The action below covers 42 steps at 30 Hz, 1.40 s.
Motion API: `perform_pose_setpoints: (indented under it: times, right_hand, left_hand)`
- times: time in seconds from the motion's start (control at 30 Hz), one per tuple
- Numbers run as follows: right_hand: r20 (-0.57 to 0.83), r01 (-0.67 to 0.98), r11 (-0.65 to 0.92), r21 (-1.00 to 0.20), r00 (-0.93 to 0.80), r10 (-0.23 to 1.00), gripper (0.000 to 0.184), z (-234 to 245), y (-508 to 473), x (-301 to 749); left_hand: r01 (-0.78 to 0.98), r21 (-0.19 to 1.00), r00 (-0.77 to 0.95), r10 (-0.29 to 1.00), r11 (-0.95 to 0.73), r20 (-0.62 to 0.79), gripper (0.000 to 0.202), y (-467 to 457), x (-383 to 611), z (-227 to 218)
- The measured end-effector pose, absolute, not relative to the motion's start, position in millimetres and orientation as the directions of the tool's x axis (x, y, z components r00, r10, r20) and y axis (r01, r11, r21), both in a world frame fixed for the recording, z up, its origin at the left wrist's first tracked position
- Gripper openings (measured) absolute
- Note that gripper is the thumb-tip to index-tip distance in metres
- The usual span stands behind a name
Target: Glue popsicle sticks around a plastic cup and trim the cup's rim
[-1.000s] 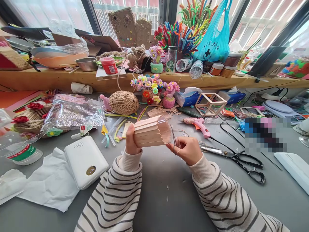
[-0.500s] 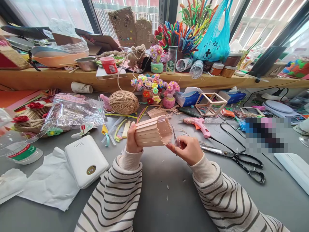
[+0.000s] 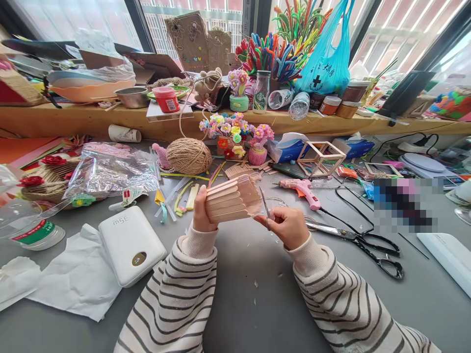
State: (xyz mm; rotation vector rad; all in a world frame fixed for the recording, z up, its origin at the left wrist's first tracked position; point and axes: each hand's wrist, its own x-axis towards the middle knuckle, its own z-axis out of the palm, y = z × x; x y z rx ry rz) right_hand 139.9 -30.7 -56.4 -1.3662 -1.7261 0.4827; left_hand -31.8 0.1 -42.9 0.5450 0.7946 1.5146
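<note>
My left hand (image 3: 203,212) is wrapped round the base of a clear plastic cup covered with wooden craft sticks (image 3: 228,200). The cup lies tilted on its side in the air, its mouth toward the right. Clear plastic shows past the rounded stick ends at its rim. In my right hand (image 3: 289,225) is a small pair of scissors (image 3: 264,201), with the fingers closed on the handles. Its blades are up against the cup's rim, one pointing upward. Part of the handles is hidden by the fingers. Tiny clear scraps (image 3: 256,284) lie on the grey table below.
Large black-handled scissors (image 3: 362,240) and a pink glue gun (image 3: 303,190) lie to the right. A white power bank (image 3: 131,246) rests on the left beside crumpled white paper (image 3: 73,274). Behind are a twine ball (image 3: 189,155), crochet flowers (image 3: 235,132) and a wooden stick frame (image 3: 322,158).
The small scissors have opened wider at the rim, one blade now standing up clearly. My right hand has shifted very slightly; the left hand and cup have hardly moved.
</note>
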Motion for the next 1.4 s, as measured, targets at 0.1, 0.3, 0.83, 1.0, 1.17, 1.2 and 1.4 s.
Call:
perform_pose_setpoints:
  times: [0.1,0.3,0.83,1.0,1.17,1.2,1.4]
  right_hand:
    - [0.323,0.603,0.282,-0.746,-0.042,0.945,0.055,-55.6,-29.2,144.8]
    - [0.281,0.604,0.25,-0.757,-0.045,0.959,0.05,-53.6,-29.0,146.6]
    - [0.4,0.573,0.328,-0.751,0.0,0.917,0.053,-54.3,-27.9,141.6]
    - [0.243,0.523,0.164,-0.836,0.086,0.966,0.053,-54.4,-27.6,141.5]
    - [0.135,0.465,0.098,-0.88,0.046,0.99,0.05,-51.1,-30.0,139.3]
    - [0.124,0.457,0.098,-0.884,0.027,0.992,0.049,-50.8,-30.4,139.0]
    - [0.022,0.376,0.051,-0.925,-0.082,0.996,0.051,-50.1,-31.4,139.8]
  left_hand:
    - [-0.641,0.767,-0.134,0.984,0.004,-0.117,0.039,-2.0,-27.4,-41.8]
    - [-0.557,0.83,-0.126,0.986,0.017,-0.105,0.047,-1.6,-25.2,-47.2]
    - [-0.598,0.795,0.064,0.995,0.101,-0.078,0.057,-4.8,-35.6,-51.4]
    - [-0.395,0.896,0.023,0.973,-0.202,0.229,0.079,-4.8,-35.5,-53.4]
    - [-0.075,0.877,-0.002,0.879,-0.475,0.476,0.078,1.6,-43.2,-58.5]
    - [-0.045,0.861,-0.014,0.862,-0.507,0.507,0.076,2.4,-44.9,-59.9]
    - [-0.062,0.785,-0.009,0.787,-0.617,0.617,0.068,0.0,-45.9,-60.0]
